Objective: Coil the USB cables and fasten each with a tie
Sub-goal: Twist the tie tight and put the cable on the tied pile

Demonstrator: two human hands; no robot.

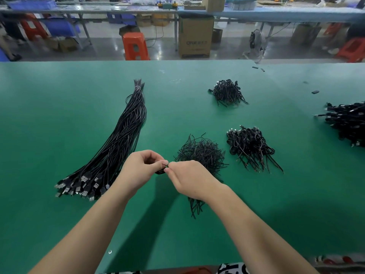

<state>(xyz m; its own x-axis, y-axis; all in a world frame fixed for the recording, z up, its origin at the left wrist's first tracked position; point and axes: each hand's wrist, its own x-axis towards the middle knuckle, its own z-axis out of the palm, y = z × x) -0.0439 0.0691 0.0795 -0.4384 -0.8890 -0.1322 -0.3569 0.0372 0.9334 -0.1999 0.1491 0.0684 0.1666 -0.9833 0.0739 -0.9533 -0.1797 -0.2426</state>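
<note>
Head view: left hand (141, 169) and right hand (189, 179) meet fingertip to fingertip, together pinching a thin black tie (165, 165) on a mostly hidden coiled cable (160, 172). Loose tie pile (201, 153) lies just right of the hands; uncoiled cable bundle (118, 139) left; fastened coils (249, 145) farther right, on green table (59, 115).

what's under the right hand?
The right hand hangs over the near part of the loose tie pile on the green table; tie ends stick out below the wrist. How much of the pile it covers cannot be seen.
</note>
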